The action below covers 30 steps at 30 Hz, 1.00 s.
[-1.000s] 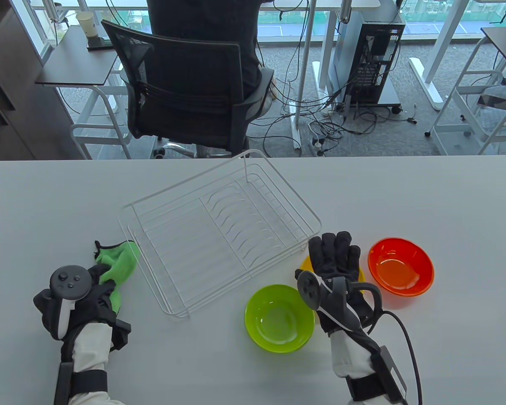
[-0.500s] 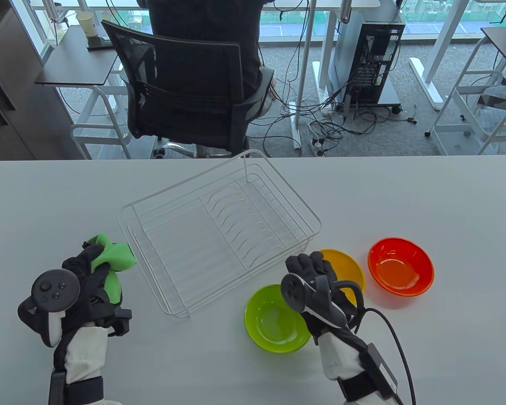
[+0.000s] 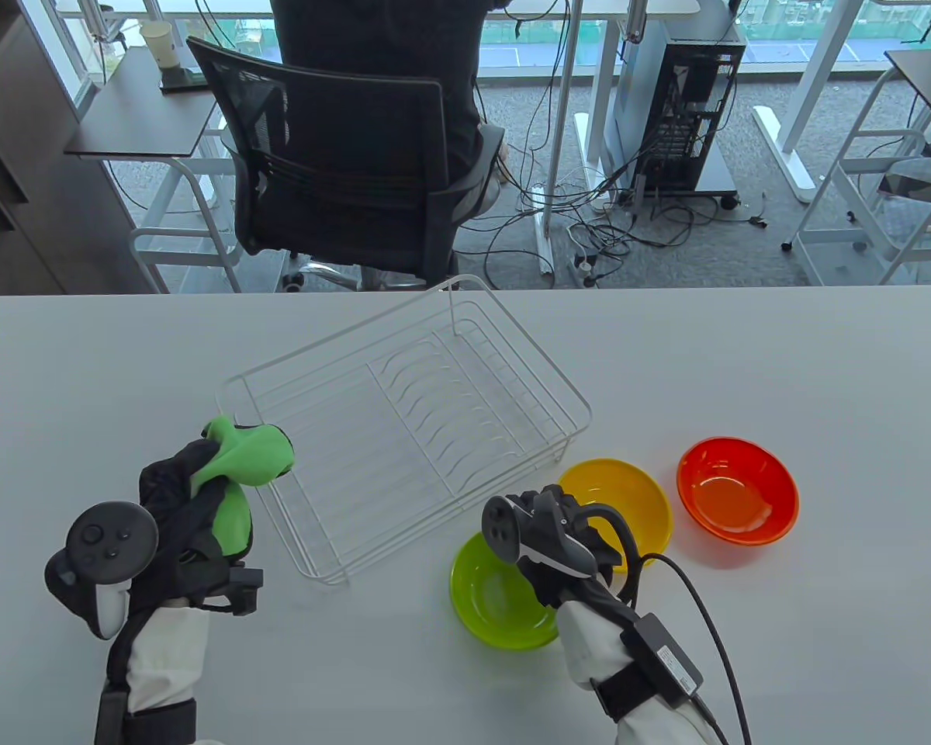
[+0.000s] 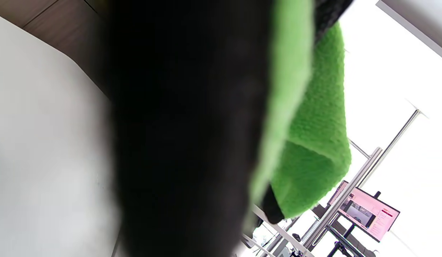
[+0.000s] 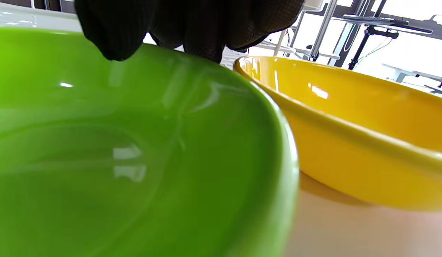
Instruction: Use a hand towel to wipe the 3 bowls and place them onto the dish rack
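Left hand (image 3: pixel 182 504) gripping towel (image 3: pixel 240 473). Right hand (image 3: pixel 555 535) over green bowl's (image 3: pixel 496 605) far rim, fingers curled; hold unclear. Yellow bowl (image 3: pixel 621 493) just beyond.

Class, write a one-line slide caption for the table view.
Left hand holds the green towel; right hand reaches the green bowl beside the dish rack.

glossy smooth green bowl (image 5: pixel 135 160), fuzzy cloth towel (image 4: pixel 310 142), thin white wire rack (image 3: pixel 403 419).

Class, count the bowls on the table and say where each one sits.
3. The green bowl is nearest, under the right hand; the yellow bowl is just behind it; the orange bowl is farthest right. None is in the dish rack.
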Motion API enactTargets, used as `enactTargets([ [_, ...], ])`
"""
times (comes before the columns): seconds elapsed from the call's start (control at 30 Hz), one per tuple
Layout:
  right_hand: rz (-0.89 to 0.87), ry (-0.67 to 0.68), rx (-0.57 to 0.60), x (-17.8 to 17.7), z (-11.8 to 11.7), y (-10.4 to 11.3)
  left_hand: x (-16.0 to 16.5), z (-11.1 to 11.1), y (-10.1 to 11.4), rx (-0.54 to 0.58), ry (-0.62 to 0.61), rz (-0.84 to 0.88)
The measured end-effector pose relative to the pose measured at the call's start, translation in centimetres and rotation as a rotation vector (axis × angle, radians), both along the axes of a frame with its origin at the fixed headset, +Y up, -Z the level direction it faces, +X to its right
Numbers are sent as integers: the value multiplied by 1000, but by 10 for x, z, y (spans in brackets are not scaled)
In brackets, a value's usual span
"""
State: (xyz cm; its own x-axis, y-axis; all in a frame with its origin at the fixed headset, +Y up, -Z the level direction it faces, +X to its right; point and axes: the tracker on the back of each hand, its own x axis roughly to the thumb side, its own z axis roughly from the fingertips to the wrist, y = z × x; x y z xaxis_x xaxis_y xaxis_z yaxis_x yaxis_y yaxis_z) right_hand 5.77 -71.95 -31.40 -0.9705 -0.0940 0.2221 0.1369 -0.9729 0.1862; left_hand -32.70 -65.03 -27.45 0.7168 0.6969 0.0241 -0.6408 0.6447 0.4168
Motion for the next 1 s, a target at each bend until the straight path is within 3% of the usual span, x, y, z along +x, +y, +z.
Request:
enactTargets([
  [0.67,177,70,161,-14,3,-16,30,-3,0,37,-139,-32],
  [1.0,59,48,199,-9,7,8,31,-3,-1,35,-149,-38],
])
